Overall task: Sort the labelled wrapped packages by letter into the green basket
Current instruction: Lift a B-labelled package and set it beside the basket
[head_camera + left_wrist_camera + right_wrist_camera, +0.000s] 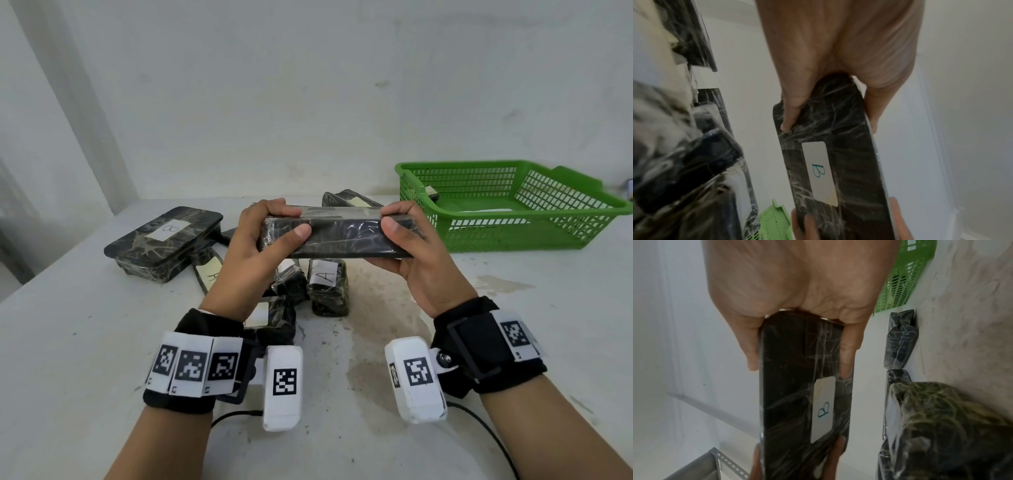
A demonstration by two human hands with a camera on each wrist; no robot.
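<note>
Held pack: a flat black pack (337,236) in clear film was held level above the worktop (68,342), over the pile, well apart from the basket (507,226).
Left grip: the left hand (253,253) clasped the pack's left end, thumb on the near face and fingers curled over the top edge.
Right grip: the right hand (416,260) clasped the right end the same way.
Label: both wrist views showed a white sticker (819,174) marked B on the pack's far face, turned away from the head camera.
Pile: under the hands lay a lidded tray marked B (164,241), a small pack marked A (327,286) and several more whose letters were hidden or unclear.
Basket: it stood at the right rear of the worktop; one pack (432,193) leaned in its left corner, letter unreadable.
Risk, misread: since the label faced away from the eyes, the letter could have been taken wrongly and the pack put with the wrong group.
Risk, slip: the film looked slick, and letting go with one hand for the reach right could have let the long pack tip out of a one-end hold.
Risk, knock: a low carry could have clipped the upright A pack or the basket's near wall.
Risk, mix: with no divider visible in the basket, letters could have ended up jumbled.
</note>
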